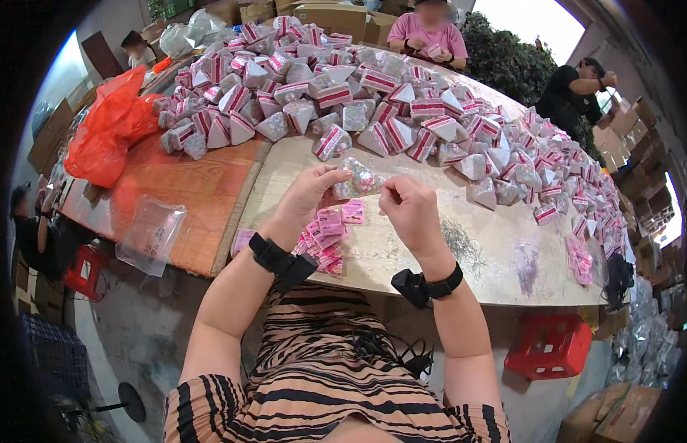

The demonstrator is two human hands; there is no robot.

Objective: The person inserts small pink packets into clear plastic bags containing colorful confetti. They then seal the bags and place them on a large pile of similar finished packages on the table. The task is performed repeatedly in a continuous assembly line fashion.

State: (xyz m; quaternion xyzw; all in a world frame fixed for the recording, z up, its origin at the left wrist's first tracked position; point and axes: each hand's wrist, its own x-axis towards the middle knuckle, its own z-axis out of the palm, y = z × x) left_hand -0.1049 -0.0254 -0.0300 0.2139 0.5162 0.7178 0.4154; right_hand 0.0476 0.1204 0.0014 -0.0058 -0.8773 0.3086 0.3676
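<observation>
My left hand (308,193) grips a wedge-shaped imitation cake slice (356,181) with a speckled, many-coloured face; it looks clear-wrapped. The fingers of my right hand (411,210) are pinched together at the slice's narrow end, and whatever small part lies inside the pinch is hidden. Both hands are above the pale wooden tabletop (402,273). Just below my left hand lies a small heap of pink printed cards (326,235). Beside my right wrist, thin silvery wire-like strips (461,244) are scattered on the board.
A large pile of similar slices (332,94) covers the table's far side and curves right. Left are an orange-red plastic bag (111,133) and a clear bag (153,232). A red stool (548,345) stands below right. A person in pink (432,37) sits across; others work nearby.
</observation>
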